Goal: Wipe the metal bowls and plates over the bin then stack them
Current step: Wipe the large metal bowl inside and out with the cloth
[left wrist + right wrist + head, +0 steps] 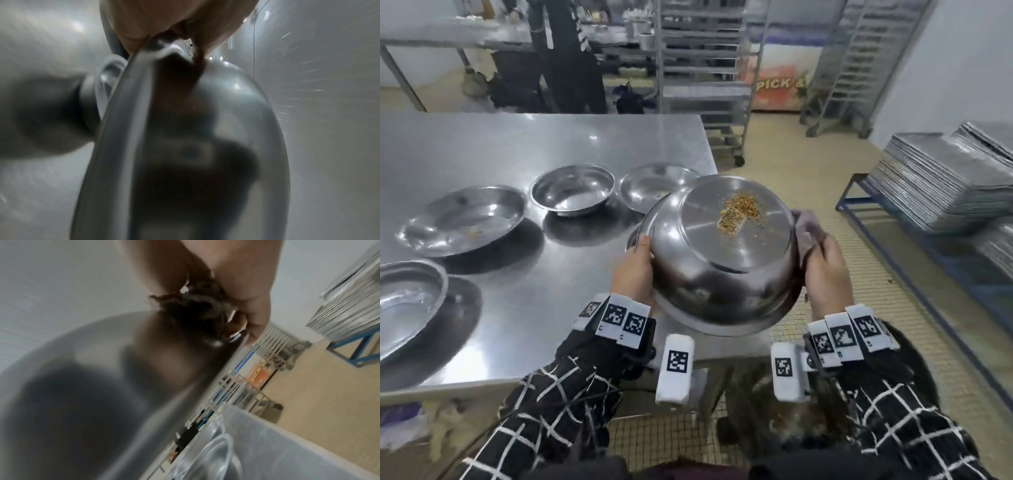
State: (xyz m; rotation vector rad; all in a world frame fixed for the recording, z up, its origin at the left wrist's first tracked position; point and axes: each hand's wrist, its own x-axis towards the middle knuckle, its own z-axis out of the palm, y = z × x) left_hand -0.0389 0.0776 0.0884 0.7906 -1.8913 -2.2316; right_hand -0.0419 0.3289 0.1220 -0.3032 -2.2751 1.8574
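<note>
I am standing at the right end of a steel worktop [524, 144], and it is carrying four metal dishes: a wide shallow plate [464, 219] toward the left side, another plate [407, 305] running off the left edge nearer me, a smaller bowl [573, 189] in the middle toward the far side, and a third plate [654, 185] by the right edge, partly hidden behind what I am holding. To my right, a blue-framed rack [893, 240] is bearing a tall stack of metal trays [941, 185]. I am holding a large metal bowl [726, 253] upside down and tilted, just off the right edge of the worktop, above the tiled floor. Orange-yellow crumbs [744, 209] and a worn sticker are sitting on its flat base. My left hand [635, 270] is gripping the bowl's rim on the left, thumb on the outside wall. My right hand [825, 267] is clutching a dark cloth [806, 229] and pressing it against the bowl's right side. The wrist views are blurred, showing only skin, cloth and steel.
</note>
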